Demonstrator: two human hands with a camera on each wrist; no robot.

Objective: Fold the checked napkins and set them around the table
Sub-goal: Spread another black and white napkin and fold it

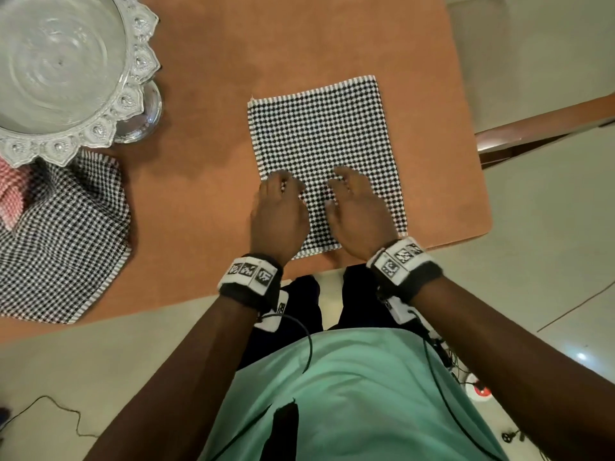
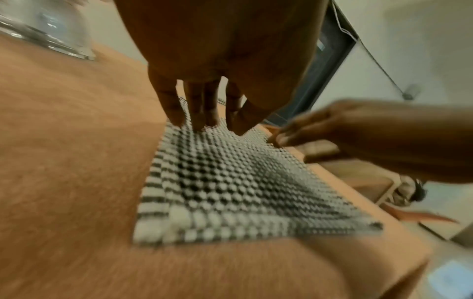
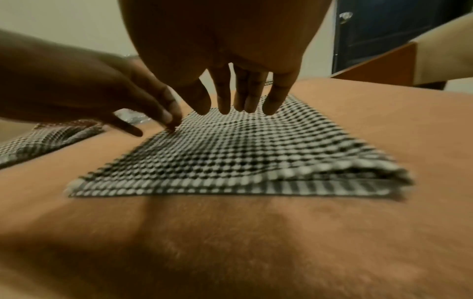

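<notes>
A black-and-white checked napkin (image 1: 319,141) lies folded flat near the right corner of the orange table (image 1: 216,61). Both my hands rest side by side on its near half, fingers straight and pointing away from me. My left hand (image 1: 281,201) touches the napkin's left edge with its fingertips (image 2: 197,121) on the cloth (image 2: 230,182). My right hand (image 1: 354,197) presses the middle, its fingertips (image 3: 245,105) down on the cloth (image 3: 243,153). The wrist views are blurred. The folded layers show at the near right corner in the right wrist view.
A heap of loose checked napkins (image 1: 63,234) lies at the table's left, with a red checked one (image 1: 11,194) under it. A footed glass bowl (image 1: 63,61) stands at the back left. The table's right edge (image 1: 479,181) runs close to the folded napkin.
</notes>
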